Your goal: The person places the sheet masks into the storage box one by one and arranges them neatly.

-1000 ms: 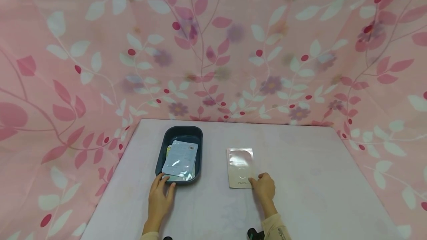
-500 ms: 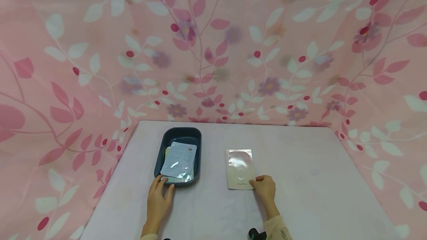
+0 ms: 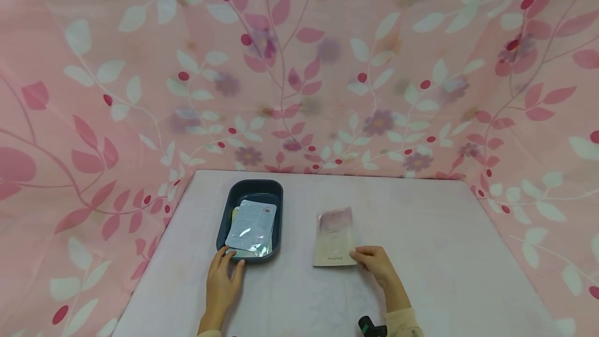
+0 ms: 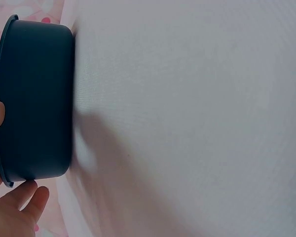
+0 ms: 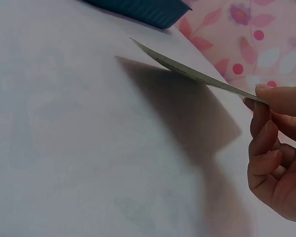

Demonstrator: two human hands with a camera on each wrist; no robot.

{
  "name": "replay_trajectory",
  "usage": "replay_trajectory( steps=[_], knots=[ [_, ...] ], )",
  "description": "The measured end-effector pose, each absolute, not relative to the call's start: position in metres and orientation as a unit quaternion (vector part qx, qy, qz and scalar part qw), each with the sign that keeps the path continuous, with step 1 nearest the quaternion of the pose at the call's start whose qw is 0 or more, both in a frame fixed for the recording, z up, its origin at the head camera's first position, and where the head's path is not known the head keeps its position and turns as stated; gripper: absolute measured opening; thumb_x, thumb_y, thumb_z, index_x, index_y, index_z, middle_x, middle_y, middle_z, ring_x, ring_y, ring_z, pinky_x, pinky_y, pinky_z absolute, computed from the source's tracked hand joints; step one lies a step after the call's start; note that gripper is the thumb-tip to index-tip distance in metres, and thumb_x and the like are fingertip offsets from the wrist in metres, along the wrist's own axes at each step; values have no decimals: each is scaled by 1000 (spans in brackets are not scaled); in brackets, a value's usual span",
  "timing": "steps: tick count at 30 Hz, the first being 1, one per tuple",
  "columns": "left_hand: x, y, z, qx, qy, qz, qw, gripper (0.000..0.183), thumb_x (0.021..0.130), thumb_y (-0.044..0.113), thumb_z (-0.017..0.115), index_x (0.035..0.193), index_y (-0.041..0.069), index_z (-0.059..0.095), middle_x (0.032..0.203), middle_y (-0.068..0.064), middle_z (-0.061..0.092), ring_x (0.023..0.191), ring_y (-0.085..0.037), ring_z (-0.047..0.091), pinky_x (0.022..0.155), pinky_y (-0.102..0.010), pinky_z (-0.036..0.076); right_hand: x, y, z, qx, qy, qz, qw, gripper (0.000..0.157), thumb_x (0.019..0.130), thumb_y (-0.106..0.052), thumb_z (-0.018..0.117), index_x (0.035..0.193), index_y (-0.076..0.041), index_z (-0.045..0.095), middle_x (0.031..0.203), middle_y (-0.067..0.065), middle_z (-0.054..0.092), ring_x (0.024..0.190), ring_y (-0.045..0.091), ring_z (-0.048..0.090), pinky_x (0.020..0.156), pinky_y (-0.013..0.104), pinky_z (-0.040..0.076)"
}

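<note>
My right hand (image 3: pixel 377 264) pinches the lower right corner of a flat beige face mask packet (image 3: pixel 334 238) between thumb and fingers. In the right wrist view the packet (image 5: pixel 197 76) is seen nearly edge-on, tilted above the table with its shadow beneath it. My left hand (image 3: pixel 222 286) holds the near left corner of a dark blue rectangular tray (image 3: pixel 281 222). From the left wrist, the thumb shows on the rim of the tray (image 4: pixel 37 98) and other fingers lie at its side. Inside the tray, a light blue packet (image 3: pixel 252 224) lies over a greenish one, which it partly hides.
A white cloth covers the table (image 3: pixel 416 233), whose back edge meets a pink floral curtain (image 3: pixel 299 92). Near my right wrist shows a black device (image 3: pixel 372 327).
The beige packet has risen off the table and tilted, its glare gone, in my right hand's pinch. My right forearm has swung outward to the right. My left hand and the tray have stayed put.
</note>
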State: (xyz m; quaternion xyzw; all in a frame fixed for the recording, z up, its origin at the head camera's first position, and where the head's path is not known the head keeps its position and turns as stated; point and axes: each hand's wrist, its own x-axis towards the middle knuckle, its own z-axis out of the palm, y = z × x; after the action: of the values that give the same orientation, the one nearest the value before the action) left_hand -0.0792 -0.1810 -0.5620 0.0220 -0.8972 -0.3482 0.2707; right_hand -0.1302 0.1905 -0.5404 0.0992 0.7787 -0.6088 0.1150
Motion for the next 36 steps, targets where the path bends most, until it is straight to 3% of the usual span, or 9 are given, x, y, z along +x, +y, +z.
replay_trajectory(
  steps=[15, 25, 36],
  knots=[
    [-77, -182, -561, 25, -898, -349, 267, 32, 78, 7, 75, 105, -8, 63, 124, -25, 54, 116, -41, 49, 95, -54, 38, -128, 177, -509, 40, 772, -632, 63, 18, 83, 0, 68, 95, 12, 67, 72, 4, 58, 62, 10, 47, 53, 20, 39],
    [-77, -183, -564, 21, -897, -347, 273, 32, 78, 7, 75, 104, -9, 64, 123, -24, 54, 115, -40, 49, 95, -52, 39, -134, 166, -488, -26, 782, -622, 27, 17, 83, -3, 69, 93, 10, 69, 84, 14, 68, 68, 9, 53, 59, 21, 42],
    [-79, -182, -564, 15, -896, -348, 274, 32, 79, 7, 75, 104, -8, 63, 122, -25, 54, 115, -40, 49, 95, -52, 38, -150, 142, -468, -92, 774, -626, 21, 18, 85, -4, 68, 95, 12, 68, 87, 20, 68, 71, 9, 56, 63, 22, 46]
  ],
)
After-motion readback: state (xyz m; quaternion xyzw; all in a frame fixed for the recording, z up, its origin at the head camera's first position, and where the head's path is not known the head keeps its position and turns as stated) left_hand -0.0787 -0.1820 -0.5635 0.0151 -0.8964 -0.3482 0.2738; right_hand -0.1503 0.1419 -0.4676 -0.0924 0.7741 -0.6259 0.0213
